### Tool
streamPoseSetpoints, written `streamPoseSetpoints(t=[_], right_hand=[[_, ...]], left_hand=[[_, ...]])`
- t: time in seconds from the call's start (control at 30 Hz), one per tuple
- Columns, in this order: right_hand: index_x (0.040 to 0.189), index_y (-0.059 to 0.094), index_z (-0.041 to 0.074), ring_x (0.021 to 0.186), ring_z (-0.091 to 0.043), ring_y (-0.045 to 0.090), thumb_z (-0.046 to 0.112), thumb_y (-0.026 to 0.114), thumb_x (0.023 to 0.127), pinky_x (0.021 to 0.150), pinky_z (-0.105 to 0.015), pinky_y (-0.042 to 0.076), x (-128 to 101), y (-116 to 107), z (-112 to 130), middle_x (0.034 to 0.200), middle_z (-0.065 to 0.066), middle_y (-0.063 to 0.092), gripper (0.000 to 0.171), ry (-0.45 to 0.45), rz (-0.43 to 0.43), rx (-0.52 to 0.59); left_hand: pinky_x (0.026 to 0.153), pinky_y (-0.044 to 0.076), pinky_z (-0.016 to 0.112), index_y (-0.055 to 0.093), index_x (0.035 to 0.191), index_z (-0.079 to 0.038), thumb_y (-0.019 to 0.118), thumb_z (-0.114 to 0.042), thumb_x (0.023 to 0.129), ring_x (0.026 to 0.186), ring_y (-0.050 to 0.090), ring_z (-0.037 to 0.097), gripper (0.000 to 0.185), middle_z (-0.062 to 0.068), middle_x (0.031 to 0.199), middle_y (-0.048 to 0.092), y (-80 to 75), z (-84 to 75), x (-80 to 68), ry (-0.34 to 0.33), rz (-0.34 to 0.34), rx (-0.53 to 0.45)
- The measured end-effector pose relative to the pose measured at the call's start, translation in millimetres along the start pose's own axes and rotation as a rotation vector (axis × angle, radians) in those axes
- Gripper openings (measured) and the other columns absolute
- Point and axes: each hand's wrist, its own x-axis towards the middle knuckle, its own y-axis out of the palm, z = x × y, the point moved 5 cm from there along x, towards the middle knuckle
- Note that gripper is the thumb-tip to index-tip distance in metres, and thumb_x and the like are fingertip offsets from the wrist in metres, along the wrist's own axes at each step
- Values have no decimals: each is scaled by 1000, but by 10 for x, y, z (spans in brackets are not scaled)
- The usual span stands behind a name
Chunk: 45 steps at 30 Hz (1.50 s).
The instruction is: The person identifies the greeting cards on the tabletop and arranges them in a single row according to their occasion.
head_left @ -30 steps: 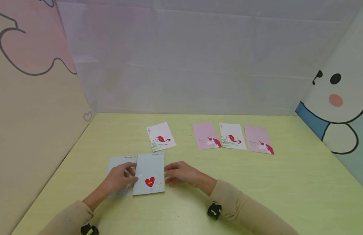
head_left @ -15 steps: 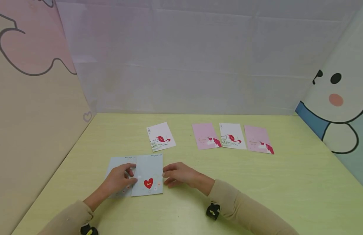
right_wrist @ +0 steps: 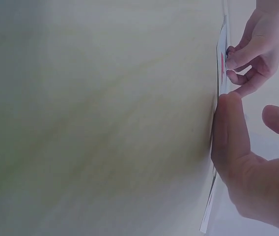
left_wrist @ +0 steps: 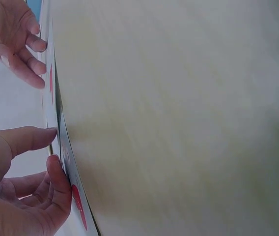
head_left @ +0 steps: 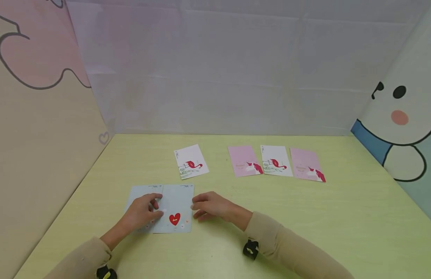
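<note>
Your blue heart card (head_left: 177, 207) is on the table (head_left: 288, 228), against another blue card (head_left: 140, 189). Your left hand (head_left: 142, 211), fingers loosely spread, touches its left edge; your right hand (head_left: 212, 205), fingers loose, is at its right. Its words look too tiny to read.

Type of place: a screened-off tabletop work area, wider building not determinable; a pale yellow-green table (head_left: 341, 217) forms its floor; a creased whitish sheet (head_left: 215, 77) stands behind the table; a cream panel (head_left: 44, 124) with pink cartoon shape, left of the table; a cartoon-face panel (head_left: 404, 130), right of the table.
</note>
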Motion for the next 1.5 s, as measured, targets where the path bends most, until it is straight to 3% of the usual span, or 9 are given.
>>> streamPoseSetpoints(t=[0.3, 0.6, 0.8, 0.93, 1.03, 1.17, 1.33, 1.4, 1.5], right_hand=[[117, 48, -7, 77, -25, 60, 12, 56, 86, 68, -34, 51, 62, 2, 2, 100, -12, 57, 37, 1, -15, -11], [119, 48, -5, 78, -25, 60, 11, 54, 87, 70, -34, 50, 29, -87, 51, 100, -13, 58, 37, -44, -32, 20], [120, 46, -7, 88, -25, 58, 12, 51, 88, 76, -35, 48, -22, -334, 160, 110, -21, 53, 37, -137, -87, 102], [120, 45, -8, 95, -27, 56, 10, 48, 90, 79, -34, 47, -61, -528, 229, 117, -24, 48, 35, -202, -150, 154], [121, 46, -7, 98, -27, 54, 10, 48, 90, 81, -33, 46, -74, -657, 254, 120, -24, 46, 35, -226, -202, 207], [120, 47, -5, 102, -28, 52, 10, 49, 89, 84, -33, 44, -62, -798, 261, 120, -22, 46, 34, -255, -248, 288], [123, 43, -5, 110, -31, 46, 7, 48, 89, 89, -35, 40, 5, -934, 265, 125, -23, 41, 36, -261, -280, 370], [126, 40, -5, 114, -32, 43, 7, 47, 90, 91, -35, 38, 50, -977, 262, 129, -24, 37, 38, -247, -284, 408], [130, 34, -4, 119, -32, 36, 8, 45, 91, 94, -37, 34, 125, -1024, 253, 133, -23, 31, 42, -228, -272, 459]], left_hand=[[55, 40, 26, 49, 120, 8, 72, -10, 72, 68, 44, 16, 55, 1, 75, 47, 7, 6, -3, 8, 9, 35], [53, 41, 24, 49, 120, 6, 70, -8, 74, 67, 44, 16, 53, 1, 75, 47, -30, -34, -9, 28, -5, 0], [55, 42, 24, 51, 118, 3, 68, -9, 76, 68, 48, 16, 47, 2, 80, 52, -129, -170, 51, 139, -91, -70], [61, 47, 27, 53, 117, -3, 65, -19, 81, 78, 54, 19, 42, 6, 92, 57, -131, -150, 207, 196, -164, -135], [71, 47, 32, 52, 119, -10, 59, -35, 84, 90, 52, 20, 44, 5, 103, 55, -40, 32, 445, 164, -184, -188], [80, 45, 36, 50, 121, -19, 53, -51, 81, 100, 49, 17, 51, -2, 113, 51, 97, 277, 750, 46, -177, -332], [93, 34, 41, 35, 133, -7, 47, -38, 90, 117, 38, 26, 55, 10, 133, 36, -27, -51, 688, -105, -50, -608], [97, 29, 41, 26, 136, -1, 44, -34, 92, 123, 30, 29, 58, 14, 138, 28, -82, -183, 655, -142, -2, -669], [99, 26, 39, 21, 137, 1, 41, -31, 94, 126, 25, 29, 58, 16, 139, 23, -78, -212, 704, -181, 10, -751]])
